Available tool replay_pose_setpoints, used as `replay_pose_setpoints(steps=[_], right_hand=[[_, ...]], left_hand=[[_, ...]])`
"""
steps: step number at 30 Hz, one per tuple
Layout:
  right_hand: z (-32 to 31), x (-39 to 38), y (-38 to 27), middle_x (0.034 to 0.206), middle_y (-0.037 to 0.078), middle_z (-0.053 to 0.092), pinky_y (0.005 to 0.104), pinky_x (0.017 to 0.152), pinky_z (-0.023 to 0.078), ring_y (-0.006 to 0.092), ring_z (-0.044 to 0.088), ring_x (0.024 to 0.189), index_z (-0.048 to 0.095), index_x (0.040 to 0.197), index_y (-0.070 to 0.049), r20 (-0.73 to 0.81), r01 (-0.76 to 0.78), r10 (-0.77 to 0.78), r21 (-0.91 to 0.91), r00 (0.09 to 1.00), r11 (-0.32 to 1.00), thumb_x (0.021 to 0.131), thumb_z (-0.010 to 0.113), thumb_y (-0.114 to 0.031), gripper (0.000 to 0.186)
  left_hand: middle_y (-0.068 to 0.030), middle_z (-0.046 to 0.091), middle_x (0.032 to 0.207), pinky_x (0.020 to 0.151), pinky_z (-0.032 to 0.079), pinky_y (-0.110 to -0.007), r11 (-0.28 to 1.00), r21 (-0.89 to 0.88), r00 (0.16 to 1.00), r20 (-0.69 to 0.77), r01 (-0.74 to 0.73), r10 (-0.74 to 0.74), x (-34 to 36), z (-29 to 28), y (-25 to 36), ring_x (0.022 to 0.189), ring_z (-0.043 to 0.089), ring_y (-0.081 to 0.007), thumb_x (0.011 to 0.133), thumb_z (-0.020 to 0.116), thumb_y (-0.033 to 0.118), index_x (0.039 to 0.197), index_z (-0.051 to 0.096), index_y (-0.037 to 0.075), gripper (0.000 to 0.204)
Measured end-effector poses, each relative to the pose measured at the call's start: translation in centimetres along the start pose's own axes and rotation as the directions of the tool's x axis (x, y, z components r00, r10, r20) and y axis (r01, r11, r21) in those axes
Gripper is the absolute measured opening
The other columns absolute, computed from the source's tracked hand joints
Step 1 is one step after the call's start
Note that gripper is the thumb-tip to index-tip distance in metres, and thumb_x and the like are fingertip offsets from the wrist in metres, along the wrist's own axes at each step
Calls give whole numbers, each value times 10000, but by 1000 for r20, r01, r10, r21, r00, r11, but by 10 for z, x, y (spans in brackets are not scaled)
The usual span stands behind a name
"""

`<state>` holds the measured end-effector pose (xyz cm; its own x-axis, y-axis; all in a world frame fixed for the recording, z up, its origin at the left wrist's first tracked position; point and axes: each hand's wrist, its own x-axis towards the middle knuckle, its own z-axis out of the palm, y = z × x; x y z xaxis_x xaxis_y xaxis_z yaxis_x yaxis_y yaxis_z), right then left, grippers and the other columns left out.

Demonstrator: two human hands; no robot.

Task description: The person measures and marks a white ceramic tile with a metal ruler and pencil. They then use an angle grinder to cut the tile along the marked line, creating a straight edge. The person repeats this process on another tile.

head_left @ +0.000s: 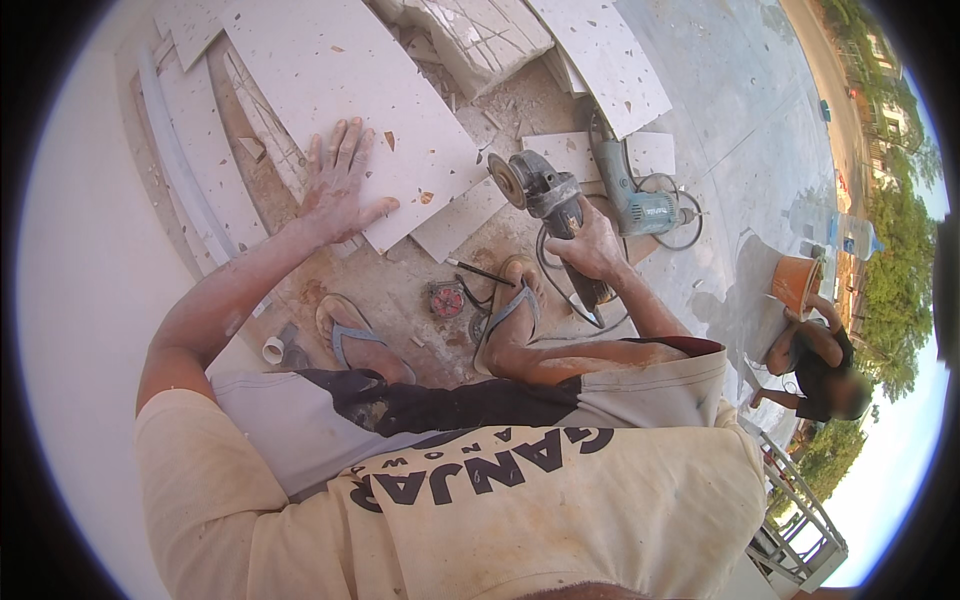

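Observation:
My left hand (342,185) lies spread on a large white board (330,75) with small chipped spots, near its front edge. My right hand (590,245) is closed round the body of an angle grinder (546,185), which I hold up beside the board's right corner, its disc tilted toward the board. Behind the grinder, a teal corded power tool (643,205) lies on smaller white offcuts (548,150) with its dark cord looped around it.
My sandalled feet flank a red-and-black round object (446,300). A white pipe piece (273,351) lies left. Broken slabs (470,40) sit beyond. A crouching co-worker (820,365) holds an orange bucket (795,280) at right, near water containers (850,237) and metal scaffolding (800,530).

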<state>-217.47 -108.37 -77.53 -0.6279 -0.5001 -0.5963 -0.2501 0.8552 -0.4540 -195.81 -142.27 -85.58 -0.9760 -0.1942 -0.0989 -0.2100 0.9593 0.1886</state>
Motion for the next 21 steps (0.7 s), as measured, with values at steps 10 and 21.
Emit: replay_pose_setpoints(steps=[10,21], right_hand=[[6,4,11,1135,300,706,428,955,549,391,710,1063,445,1457,103,-2,13,-13,22,1000,1000,662,782,-337,969],[5,3,7,1151,306,698,433,955,543,403,702,1076,468,1444,85,5,39,-40,49,999,998,663,777,-318,931]], left_hand=[[-252,148,1673,1249,53,-622,1000,1,1000,-11,-4,4,1,0,0,1571,86,-419,827,700,605,1605,193,-50,1137],[-240,137,1679,1252,38,-618,1000,20,1000,-12,-2,2,0,1,0,1578,73,-397,857,648,662,1609,200,-37,1120]])
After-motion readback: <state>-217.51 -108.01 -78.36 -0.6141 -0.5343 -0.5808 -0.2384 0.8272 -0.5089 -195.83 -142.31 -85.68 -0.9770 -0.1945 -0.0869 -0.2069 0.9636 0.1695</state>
